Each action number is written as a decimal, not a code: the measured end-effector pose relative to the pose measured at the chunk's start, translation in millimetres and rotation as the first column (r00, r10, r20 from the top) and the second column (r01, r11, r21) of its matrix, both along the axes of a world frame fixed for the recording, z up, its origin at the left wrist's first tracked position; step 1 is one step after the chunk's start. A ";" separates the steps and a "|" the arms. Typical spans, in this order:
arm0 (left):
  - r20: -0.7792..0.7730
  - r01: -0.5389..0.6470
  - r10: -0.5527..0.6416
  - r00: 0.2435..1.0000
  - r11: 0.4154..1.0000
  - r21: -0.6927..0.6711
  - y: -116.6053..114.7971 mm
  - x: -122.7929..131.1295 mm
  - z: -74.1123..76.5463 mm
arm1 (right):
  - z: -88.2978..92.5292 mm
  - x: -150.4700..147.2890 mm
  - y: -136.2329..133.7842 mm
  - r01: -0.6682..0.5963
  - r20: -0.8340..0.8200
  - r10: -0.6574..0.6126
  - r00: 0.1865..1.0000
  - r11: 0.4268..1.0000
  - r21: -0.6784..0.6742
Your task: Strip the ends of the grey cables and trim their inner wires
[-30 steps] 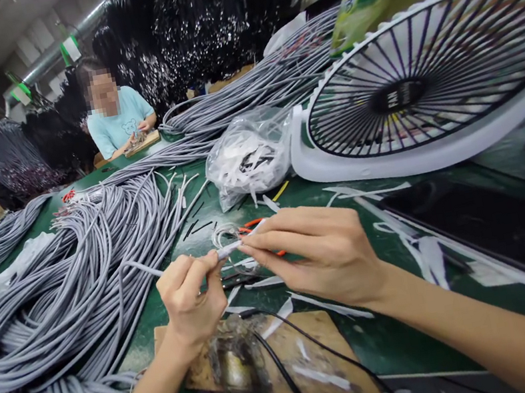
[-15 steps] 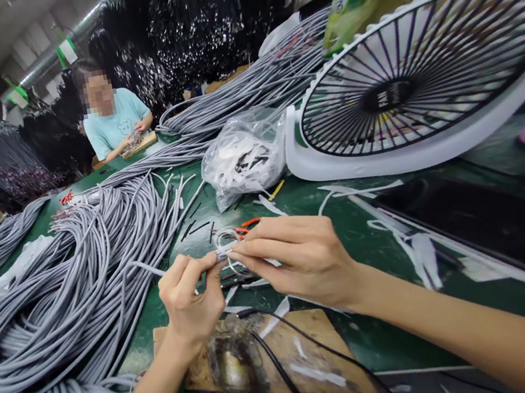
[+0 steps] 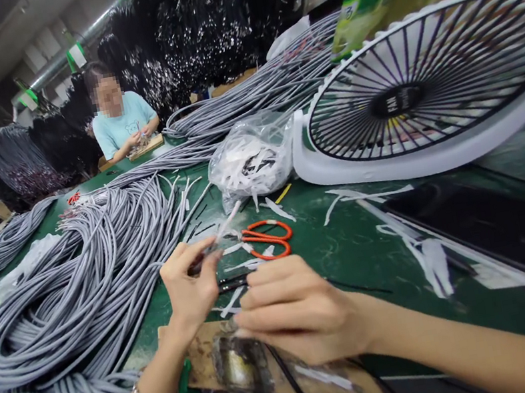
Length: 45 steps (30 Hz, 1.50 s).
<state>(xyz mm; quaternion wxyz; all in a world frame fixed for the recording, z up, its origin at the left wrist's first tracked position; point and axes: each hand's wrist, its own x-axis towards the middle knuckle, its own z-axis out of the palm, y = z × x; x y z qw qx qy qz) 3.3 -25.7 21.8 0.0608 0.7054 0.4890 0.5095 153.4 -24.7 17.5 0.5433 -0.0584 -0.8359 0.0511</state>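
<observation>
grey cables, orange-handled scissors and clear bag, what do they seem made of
Grey cables: probably plastic-jacketed, smooth, satin, curving in even loops. Scissors: bright orange handles, plastic or coated metal, hard to tell. Bag: likely thin plastic film, see-through, crinkled, shiny.

Green table under gray cables, scissors

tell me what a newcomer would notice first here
Probably the big fan at the right, and the heap of grey cables across the left of the green table. Next, the orange-handled scissors near the middle, just beyond the right hand.
</observation>
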 end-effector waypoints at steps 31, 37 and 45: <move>0.812 0.435 0.037 0.582 0.830 -0.349 0.1 11.7 -1.2 | -10.4 -9.8 18.1 -0.188 -0.290 -0.120 0.949 0.521 -0.832; 0.854 0.531 -0.030 0.519 0.794 -0.295 0.3 10.9 3.6 | -7.5 -5.3 18.5 -0.219 -0.315 -0.149 0.937 0.451 -0.865; 0.372 0.234 -0.121 0.920 0.933 -0.274 -0.4 1.1 1.4 | 2.9 10.0 26.4 -0.169 -0.478 -0.374 0.795 0.620 -0.766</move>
